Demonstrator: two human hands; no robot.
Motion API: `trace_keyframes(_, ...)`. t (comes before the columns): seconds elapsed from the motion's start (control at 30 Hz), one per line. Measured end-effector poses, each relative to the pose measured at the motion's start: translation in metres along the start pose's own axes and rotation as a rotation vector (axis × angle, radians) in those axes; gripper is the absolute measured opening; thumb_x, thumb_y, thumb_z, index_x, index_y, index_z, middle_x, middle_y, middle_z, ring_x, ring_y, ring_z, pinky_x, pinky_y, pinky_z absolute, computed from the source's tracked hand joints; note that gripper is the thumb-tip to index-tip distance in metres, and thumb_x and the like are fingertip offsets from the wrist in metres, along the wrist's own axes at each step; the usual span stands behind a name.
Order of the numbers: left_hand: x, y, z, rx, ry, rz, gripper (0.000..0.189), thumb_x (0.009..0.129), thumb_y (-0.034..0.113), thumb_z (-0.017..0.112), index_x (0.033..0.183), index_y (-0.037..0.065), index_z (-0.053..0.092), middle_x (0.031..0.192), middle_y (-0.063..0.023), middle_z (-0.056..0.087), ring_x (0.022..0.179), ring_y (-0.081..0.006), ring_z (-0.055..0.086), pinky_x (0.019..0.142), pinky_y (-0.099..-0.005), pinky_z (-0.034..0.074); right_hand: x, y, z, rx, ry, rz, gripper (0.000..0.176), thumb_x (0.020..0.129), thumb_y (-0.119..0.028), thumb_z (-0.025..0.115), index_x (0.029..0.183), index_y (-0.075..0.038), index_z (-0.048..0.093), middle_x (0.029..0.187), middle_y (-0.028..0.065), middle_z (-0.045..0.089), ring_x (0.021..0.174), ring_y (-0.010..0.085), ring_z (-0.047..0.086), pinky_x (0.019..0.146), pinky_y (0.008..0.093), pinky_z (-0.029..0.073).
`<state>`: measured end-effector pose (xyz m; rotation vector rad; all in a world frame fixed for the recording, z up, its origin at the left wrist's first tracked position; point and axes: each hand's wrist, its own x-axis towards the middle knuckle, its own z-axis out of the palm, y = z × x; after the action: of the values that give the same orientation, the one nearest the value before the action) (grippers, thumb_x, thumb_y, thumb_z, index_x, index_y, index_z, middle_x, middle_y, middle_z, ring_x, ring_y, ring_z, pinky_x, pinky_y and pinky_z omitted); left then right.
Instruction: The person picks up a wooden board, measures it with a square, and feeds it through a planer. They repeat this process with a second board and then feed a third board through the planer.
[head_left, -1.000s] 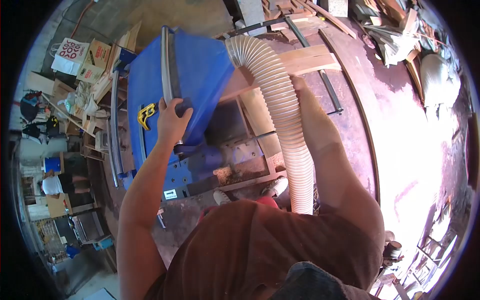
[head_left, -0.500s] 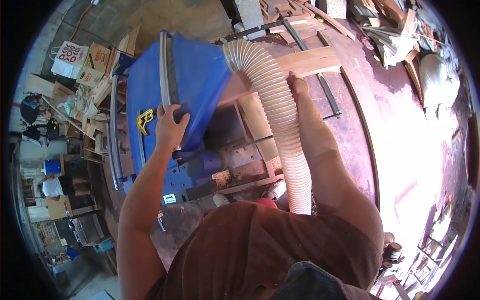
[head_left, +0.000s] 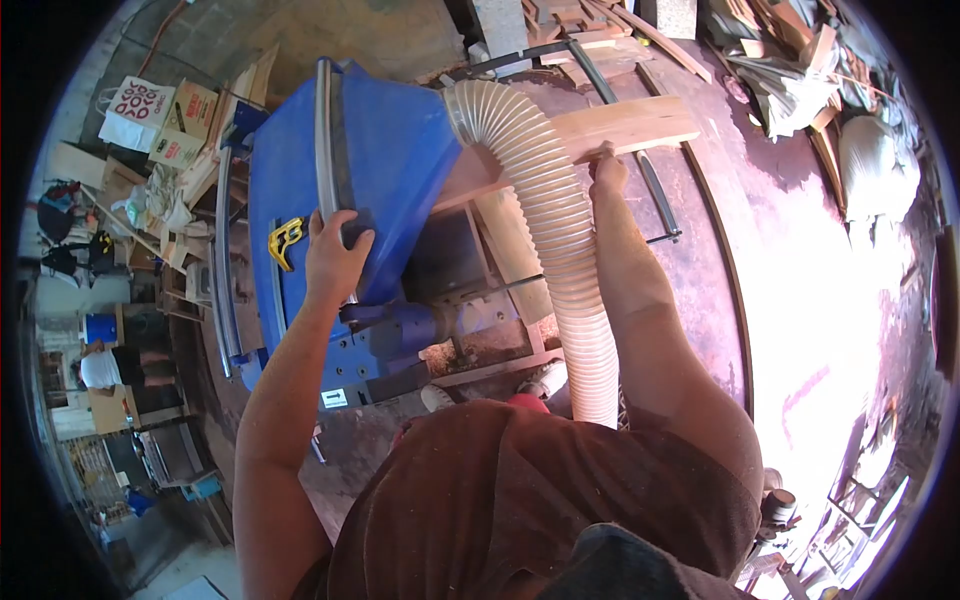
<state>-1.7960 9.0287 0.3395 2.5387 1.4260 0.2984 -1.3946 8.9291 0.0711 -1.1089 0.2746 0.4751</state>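
Observation:
My left hand (head_left: 335, 255) lies over the silver metal rail (head_left: 326, 140) on top of a blue machine (head_left: 385, 130). Its fingers curl about the rail, with the thumb apart on the right side. Beyond the pale ribbed hose (head_left: 545, 170), my right hand (head_left: 608, 175) is closed at the near edge of a wooden board (head_left: 640, 122); the fingertips are partly hidden. The board passes behind the hose towards the blue machine, where part of it is covered. A yellow clamp-like piece (head_left: 286, 243) sits on the machine left of my left hand.
Black metal bars (head_left: 655, 190) extend right of the machine. Scrap wood and bags (head_left: 875, 160) are piled at the far right. Cardboard boxes (head_left: 185, 125) stand on the left. Another person (head_left: 115, 370) is in the background at left. Wood shavings (head_left: 440, 357) lie near my feet.
The wooden board has shifted right, and my right hand has moved right with it. My left hand stays on the rail; the view has shifted slightly.

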Motion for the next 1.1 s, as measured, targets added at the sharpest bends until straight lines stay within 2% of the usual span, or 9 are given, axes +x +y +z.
trace_keyframes(0.17,0.000,0.002,0.001,0.049,0.033,0.001,0.044,0.081,0.031,0.069,0.119,0.013,0.057,0.138,-0.0237,0.039,0.118,-0.0418,0.050,0.095,-0.0434,0.045,-0.019,-0.003,-0.003,0.054,0.125,0.008,0.040,0.087,-0.042,0.064,0.084,-0.004,0.055,0.060,0.0025,0.050,0.050,0.0138,0.048,0.044,0.0309,0.036)
trace_keyframes(0.23,0.000,0.003,0.001,0.004,0.008,-0.007,0.044,0.081,0.032,0.070,0.119,0.013,0.057,0.139,-0.0254,0.038,0.118,-0.0427,0.049,0.096,-0.0435,0.045,-0.014,-0.007,-0.007,0.019,-0.151,0.405,0.051,0.082,-0.054,0.066,0.094,-0.006,0.054,0.071,0.0056,0.055,0.060,0.0162,0.053,0.051,0.0328,0.043)
trace_keyframes(0.27,0.001,0.002,-0.002,-0.039,-0.011,-0.011,0.045,0.080,0.033,0.070,0.119,0.013,0.057,0.140,-0.0271,0.037,0.119,-0.0437,0.048,0.097,-0.0436,0.045,0.049,0.029,-0.037,-0.159,-0.653,0.564,0.064,0.076,-0.060,0.069,0.106,-0.007,0.052,0.079,0.0078,0.057,0.070,0.0197,0.057,0.062,0.0302,0.047)
trace_keyframes(0.37,0.002,-0.008,0.007,0.101,0.078,0.039,0.043,0.081,0.033,0.070,0.117,0.013,0.058,0.141,-0.0293,0.035,0.121,-0.0451,0.047,0.098,-0.0439,0.044,0.019,0.029,-0.012,-0.181,-0.578,0.495,0.061,0.075,-0.060,0.070,0.102,-0.008,0.054,0.077,0.0075,0.056,0.069,0.0195,0.056,0.062,0.0296,0.045)
trace_keyframes(0.57,0.002,-0.002,0.002,0.041,0.028,0.010,0.043,0.081,0.033,0.070,0.117,0.013,0.058,0.140,-0.0284,0.036,0.120,-0.0439,0.048,0.097,-0.0433,0.044,0.007,0.037,0.006,-0.236,-0.510,0.359,0.057,0.075,-0.061,0.070,0.095,-0.009,0.057,0.072,0.0069,0.054,0.066,0.0190,0.053,0.061,0.0283,0.042)
trace_keyframes(0.6,0.003,0.000,0.001,0.021,0.004,-0.002,0.043,0.081,0.033,0.070,0.117,0.013,0.058,0.139,-0.0275,0.037,0.118,-0.0435,0.050,0.097,-0.0430,0.044,0.009,0.034,0.007,-0.266,-0.436,0.323,0.049,0.074,-0.056,0.074,0.079,-0.009,0.059,0.067,0.0062,0.052,0.061,0.0182,0.048,0.060,0.0274,0.037)
trace_keyframes(0.7,0.002,-0.003,0.005,0.063,0.062,0.031,0.042,0.081,0.032,0.070,0.117,0.012,0.058,0.136,-0.0260,0.040,0.116,-0.0424,0.051,0.096,-0.0433,0.045,-0.016,-0.001,0.004,-0.358,-0.384,0.297,0.046,0.074,-0.052,0.075,0.068,-0.010,0.057,0.066,0.0067,0.053,0.060,0.0170,0.045,0.060,0.0283,0.038)
trace_keyframes(0.87,0.003,-0.002,0.000,-0.011,-0.013,0.007,0.041,0.082,0.032,0.069,0.117,0.012,0.059,0.137,-0.0270,0.039,0.119,-0.0431,0.049,0.096,-0.0440,0.044,-0.006,-0.003,-0.002,-0.205,-0.394,0.379,0.039,0.077,-0.044,0.075,0.074,-0.008,0.059,0.069,0.0065,0.056,0.063,0.0169,0.050,0.062,0.0280,0.042)
trace_keyframes(1.1,0.005,-0.009,0.005,0.006,0.011,0.033,0.041,0.083,0.031,0.069,0.117,0.012,0.059,0.139,-0.0302,0.036,0.125,-0.0447,0.042,0.100,-0.0447,0.040,-0.003,-0.003,-0.001,-0.013,-0.353,0.196,0.036,0.082,-0.039,0.072,0.095,-0.007,0.062,0.073,0.0052,0.059,0.068,0.0175,0.055,0.069,0.0320,0.048)
